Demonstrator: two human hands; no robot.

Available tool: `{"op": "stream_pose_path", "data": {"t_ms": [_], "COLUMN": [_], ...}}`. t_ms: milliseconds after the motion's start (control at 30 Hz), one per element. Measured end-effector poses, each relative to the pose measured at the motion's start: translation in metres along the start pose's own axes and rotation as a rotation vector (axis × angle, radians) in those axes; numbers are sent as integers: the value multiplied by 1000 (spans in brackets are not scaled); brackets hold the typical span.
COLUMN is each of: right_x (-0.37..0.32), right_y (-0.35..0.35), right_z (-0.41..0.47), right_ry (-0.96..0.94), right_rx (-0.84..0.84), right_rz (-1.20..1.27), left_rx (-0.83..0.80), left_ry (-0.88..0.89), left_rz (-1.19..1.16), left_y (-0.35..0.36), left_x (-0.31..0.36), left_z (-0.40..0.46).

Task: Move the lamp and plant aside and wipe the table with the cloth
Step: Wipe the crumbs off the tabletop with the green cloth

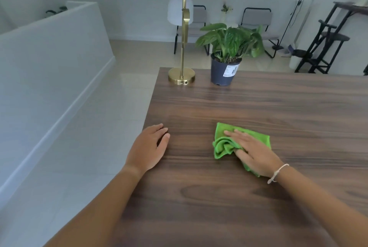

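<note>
A brass lamp (181,76) with a white shade stands at the table's far left corner. Right beside it sits a leafy plant (226,61) in a dark pot with a white label. On the dark wooden table (278,103), a crumpled green cloth (223,143) lies under my right hand (253,152), which presses flat on it with fingers spread and the thumb tucked into its folds. My left hand (150,147) rests palm down at the table's left edge, fingers loosely together, holding nothing.
The table's left edge drops to a pale tiled floor (89,127) beside a low white wall (49,57). Behind the table stand two folding chairs (256,20), a black floor lamp stand (286,28) and a dark stool and rack (328,47) at the right.
</note>
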State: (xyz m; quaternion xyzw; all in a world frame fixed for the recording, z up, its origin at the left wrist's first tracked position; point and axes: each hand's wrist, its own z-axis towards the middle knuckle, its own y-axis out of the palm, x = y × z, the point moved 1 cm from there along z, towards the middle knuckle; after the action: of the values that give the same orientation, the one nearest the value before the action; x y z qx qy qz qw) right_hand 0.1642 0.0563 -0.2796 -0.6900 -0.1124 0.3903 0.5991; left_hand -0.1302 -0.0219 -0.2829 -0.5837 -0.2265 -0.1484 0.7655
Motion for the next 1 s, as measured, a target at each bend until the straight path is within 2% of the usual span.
{"op": "stream_pose_path", "data": {"t_ms": [133, 200, 267, 367, 533, 633, 700, 733, 800, 900, 1000], "right_x": [23, 14, -13, -60, -79, -72, -59, -47, -18, 23, 35], "right_y": [-11, -5, 6, 26, 33, 19, 3, -4, -16, -17, -14], "right_z": [50, 85, 111, 119, 58, 25, 9, 0, -17, -39, -45], "right_ry": [276, 324, 274, 101, -111, -56, 76, 154, 299, 457, 496], "right_rx": [104, 115, 88, 2, -85, -92, 52, 157, 289, 214, 154], "right_rz": [-16, -37, -45, -37, 21, 287, 531, 576, 429, 55, -83], "left_rx": [12, 37, 64, 72, 141, 148, 141, 134, 88, -91, -244], "left_ry": [-10, -34, -77, -111, -203, -183, -128, -74, 52, 170, 241], "left_rz": [-23, -53, -91, -169, -391, -416, -393, -366, -293, -157, 167], "left_y": [-1, -3, -4, -8, -23, -25, -22, -18, -7, 20, 48], "left_x": [-1, -1, -2, -5, 1, 15, 32, 42, 64, 94, 119], "left_z": [0, -1, -3, -10, -17, -17, -13, -10, -5, -2, 1]}}
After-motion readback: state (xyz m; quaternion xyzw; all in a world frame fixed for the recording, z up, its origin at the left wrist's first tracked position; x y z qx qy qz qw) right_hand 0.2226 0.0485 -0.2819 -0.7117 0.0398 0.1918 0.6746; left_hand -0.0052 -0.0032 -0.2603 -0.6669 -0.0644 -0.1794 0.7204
